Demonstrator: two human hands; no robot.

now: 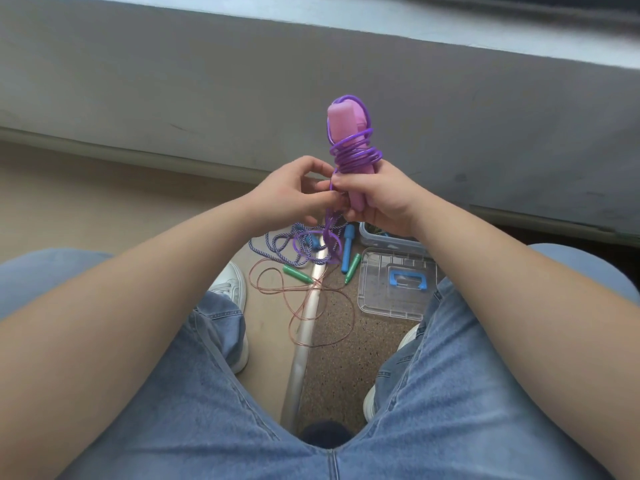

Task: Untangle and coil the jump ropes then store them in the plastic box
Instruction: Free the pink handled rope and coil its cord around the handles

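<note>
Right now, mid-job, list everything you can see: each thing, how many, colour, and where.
pink handles: two as far as I can tell, pink, held upright in the right hand
purple rope: one, purple, wound round the handles, tail hanging to the floor
braided rope: one, purple and white, loose on the floor
blue handle: one clearly seen, blue, on the floor beside the box
green handles: two, green, on the floor
thin cord: one, copper-pink, looped on the floor
plastic box: one, clear, on the floor, contents unclear
lid: one, clear with blue handle, flat beside the box
shoes: white, on the floor
left hand: pinches the purple rope
right hand: grips the handles
</note>
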